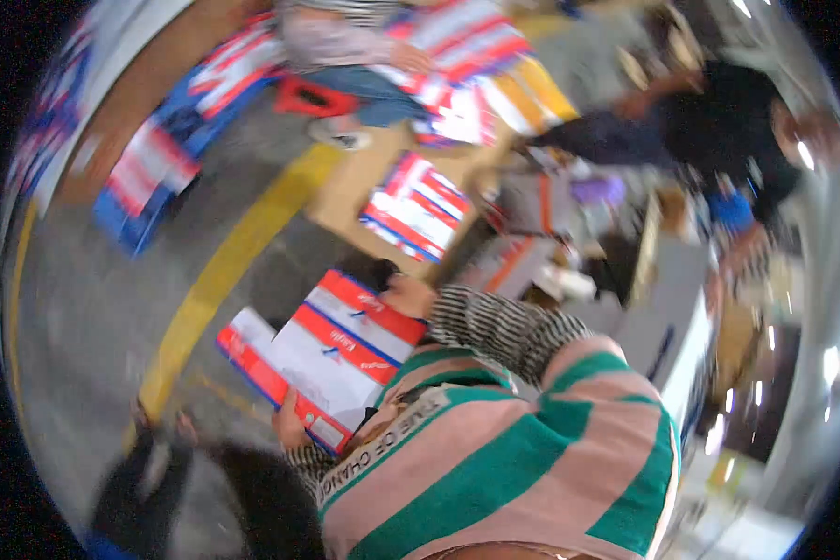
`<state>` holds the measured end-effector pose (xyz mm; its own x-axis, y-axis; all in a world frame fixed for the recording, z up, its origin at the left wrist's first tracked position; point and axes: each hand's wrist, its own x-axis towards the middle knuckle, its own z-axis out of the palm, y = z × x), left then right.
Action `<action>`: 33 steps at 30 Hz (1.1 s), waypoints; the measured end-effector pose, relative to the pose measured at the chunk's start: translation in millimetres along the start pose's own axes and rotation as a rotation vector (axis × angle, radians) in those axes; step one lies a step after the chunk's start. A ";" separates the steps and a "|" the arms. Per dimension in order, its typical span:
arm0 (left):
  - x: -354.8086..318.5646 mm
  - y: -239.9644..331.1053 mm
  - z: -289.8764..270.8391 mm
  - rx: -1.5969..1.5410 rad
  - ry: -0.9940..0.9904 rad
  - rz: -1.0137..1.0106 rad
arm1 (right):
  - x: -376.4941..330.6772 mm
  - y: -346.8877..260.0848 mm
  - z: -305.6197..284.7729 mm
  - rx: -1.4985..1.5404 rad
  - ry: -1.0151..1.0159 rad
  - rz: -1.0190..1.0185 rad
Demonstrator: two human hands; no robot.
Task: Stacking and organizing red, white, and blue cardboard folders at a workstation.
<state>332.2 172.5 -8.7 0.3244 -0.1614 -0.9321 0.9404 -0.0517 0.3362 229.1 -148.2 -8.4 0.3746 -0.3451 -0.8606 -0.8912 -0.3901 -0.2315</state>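
Note:
I hold a stack of flat red, white and blue cartons (pixel 331 359) tilted in front of my pink-and-green striped top. My left hand (pixel 289 425) grips the stack's lower edge, and my right hand (pixel 409 295), in a black-and-white striped sleeve, holds its upper edge. Both hands are closed on the stack. The picture is blurred by motion.
More of the same cartons (pixel 415 207) lie on brown cardboard on the grey floor, beside a yellow floor line (pixel 224 271). A seated person (pixel 345 47) works at the top and another in dark clothes (pixel 719 121) at right. A dark-haired person (pixel 252 504) crouches at lower left.

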 end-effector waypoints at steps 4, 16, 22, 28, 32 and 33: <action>-49.1 74.4 -55.5 0.801 0.450 0.111 | -9.0 -43.6 32.1 0.051 0.044 0.013; 11.7 216.5 -386.4 0.125 -0.094 -0.004 | -118.6 -335.6 261.2 1.321 -0.455 -0.004; 90.0 202.4 -252.1 0.626 -0.113 -0.138 | -96.3 -225.9 266.1 1.517 -0.206 0.223; 61.7 100.9 -133.7 0.634 -0.397 -0.208 | -156.5 -66.5 232.3 1.845 0.075 0.001; 52.8 103.3 -85.9 0.522 -0.377 -0.233 | -171.2 -81.7 238.0 2.177 -0.040 -0.304; 57.5 98.5 -70.5 0.538 -0.418 -0.254 | -169.3 -81.0 244.2 2.170 -0.103 -0.357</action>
<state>450.7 227.6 -38.7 -0.0643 -0.4373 -0.8970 0.7659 -0.5979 0.2365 175.4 150.3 45.2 0.5950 -0.4346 -0.6761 0.3375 0.8985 -0.2807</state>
